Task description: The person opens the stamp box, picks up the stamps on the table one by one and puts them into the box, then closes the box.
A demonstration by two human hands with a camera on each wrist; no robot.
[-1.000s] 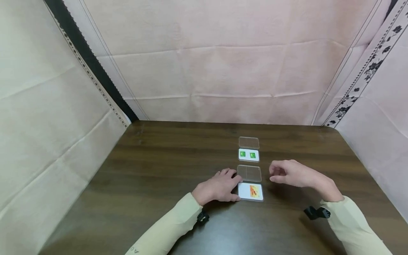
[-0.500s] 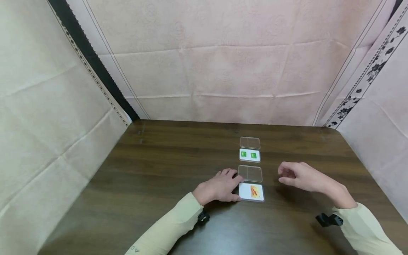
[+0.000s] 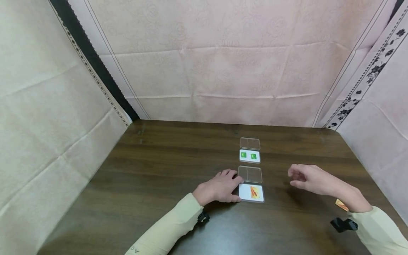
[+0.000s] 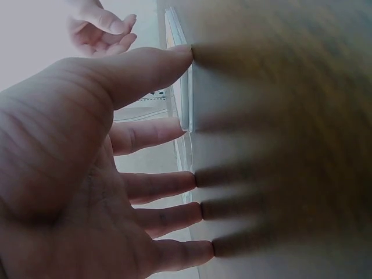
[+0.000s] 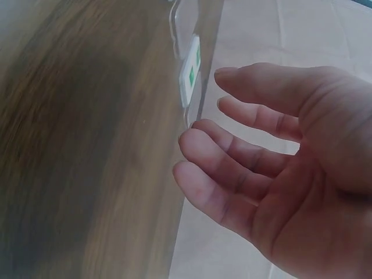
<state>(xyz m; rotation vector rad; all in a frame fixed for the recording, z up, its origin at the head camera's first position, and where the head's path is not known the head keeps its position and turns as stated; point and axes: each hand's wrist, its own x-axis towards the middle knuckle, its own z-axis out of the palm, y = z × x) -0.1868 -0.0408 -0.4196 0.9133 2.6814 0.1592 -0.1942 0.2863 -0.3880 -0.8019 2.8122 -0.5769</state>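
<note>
A small clear case lies opened flat on the table. Its near half holds a white card with an orange-yellow picture, and its clear lid lies just beyond. My left hand rests on the tabletop, thumb and forefinger at the case's left edge; its fingers are spread and fairly straight. Over the table to the right hovers my right hand, fingers loosely curled, holding nothing. In the right wrist view its fingers enclose no object. Partly hidden by the right wrist is an orange-yellow card-like piece.
Farther back lies a second opened case, with a white card bearing two green squares and a clear lid. Pale cloth hangs behind the brown wooden table and along both sides.
My right hand has moved right and slightly nearer, away from the cases. The orange-yellow piece has come into sight beside its wrist. The left hand has stayed put.
</note>
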